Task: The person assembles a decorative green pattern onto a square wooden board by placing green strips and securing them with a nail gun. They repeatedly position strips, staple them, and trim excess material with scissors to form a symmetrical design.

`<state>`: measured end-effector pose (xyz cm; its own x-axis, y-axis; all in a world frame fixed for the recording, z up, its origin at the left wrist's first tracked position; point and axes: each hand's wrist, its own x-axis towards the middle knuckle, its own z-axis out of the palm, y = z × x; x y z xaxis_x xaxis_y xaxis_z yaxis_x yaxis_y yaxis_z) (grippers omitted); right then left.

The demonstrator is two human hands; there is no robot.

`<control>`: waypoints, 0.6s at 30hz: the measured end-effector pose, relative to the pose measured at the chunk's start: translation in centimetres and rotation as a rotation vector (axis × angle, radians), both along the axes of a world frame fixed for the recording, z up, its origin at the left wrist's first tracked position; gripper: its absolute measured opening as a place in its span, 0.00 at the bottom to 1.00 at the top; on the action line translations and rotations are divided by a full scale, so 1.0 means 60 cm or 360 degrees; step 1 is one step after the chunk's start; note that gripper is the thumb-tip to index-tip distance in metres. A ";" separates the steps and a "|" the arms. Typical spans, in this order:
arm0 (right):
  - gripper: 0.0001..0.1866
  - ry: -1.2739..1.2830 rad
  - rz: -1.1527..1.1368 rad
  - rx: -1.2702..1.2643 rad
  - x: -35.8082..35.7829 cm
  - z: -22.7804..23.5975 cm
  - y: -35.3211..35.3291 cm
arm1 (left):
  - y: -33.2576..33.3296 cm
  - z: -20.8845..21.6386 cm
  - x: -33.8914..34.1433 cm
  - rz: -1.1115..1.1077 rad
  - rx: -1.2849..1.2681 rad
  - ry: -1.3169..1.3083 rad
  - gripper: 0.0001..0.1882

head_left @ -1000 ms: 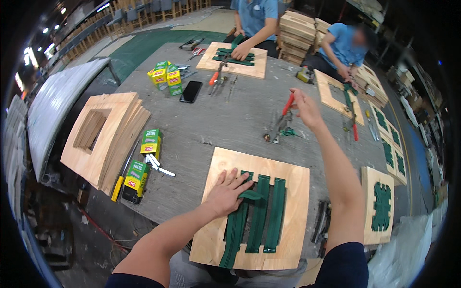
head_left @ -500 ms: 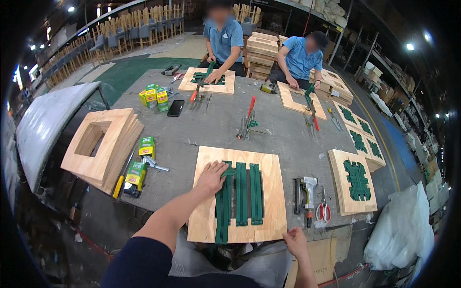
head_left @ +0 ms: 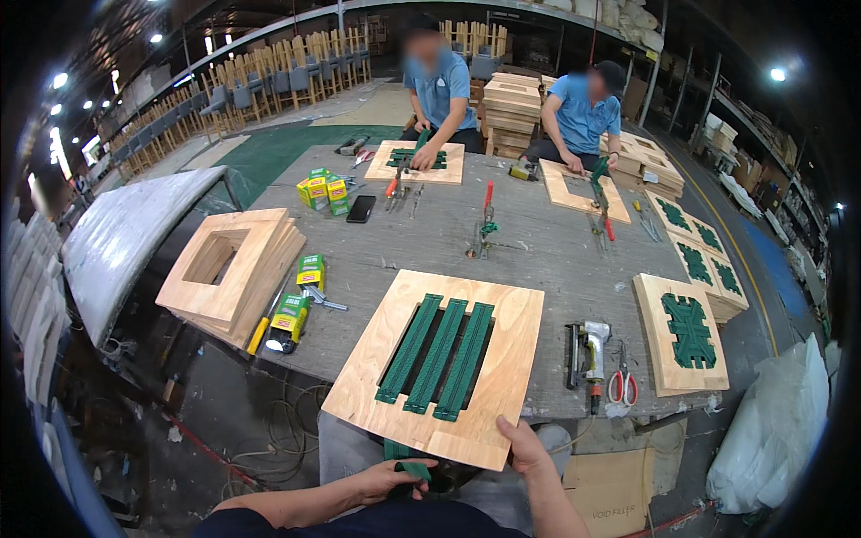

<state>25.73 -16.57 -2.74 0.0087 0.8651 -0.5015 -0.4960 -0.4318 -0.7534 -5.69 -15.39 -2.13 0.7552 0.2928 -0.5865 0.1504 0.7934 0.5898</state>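
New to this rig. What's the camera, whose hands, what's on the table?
There is no machine here: the bare hands belong to the person wearing the camera. It is the left of two wide fisheye cameras on the head, looking down, so straight edges bend near the rim.

The left hand holds a green strap below the near edge of a wooden board. The right hand grips that board's near right corner. Three green strips span the board's opening.

On the gray table, a stack of wooden frames sits left, a phone farther back, and red-handled scissors right. Two people in blue shirts work across the table.
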 end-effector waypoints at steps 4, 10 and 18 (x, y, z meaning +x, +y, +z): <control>0.34 0.0131 0.0174 0.0109 -0.039 0.040 0.006 | -0.019 0.019 -0.025 0.0231 0.0002 0.0050 0.40; 0.33 0.0234 -0.0076 0.0221 -0.046 0.059 -0.028 | -0.009 0.050 -0.010 0.0522 -0.0012 -0.0232 0.27; 0.33 0.0151 -0.0419 0.0470 -0.092 0.078 -0.080 | 0.057 0.037 0.025 0.0760 0.0160 -0.0339 0.12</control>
<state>20.24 -21.35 1.91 0.2150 0.9464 -0.2410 -0.6339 -0.0525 -0.7716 -4.18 -11.98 0.09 0.6235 0.6800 -0.3857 -0.3452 0.6822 0.6446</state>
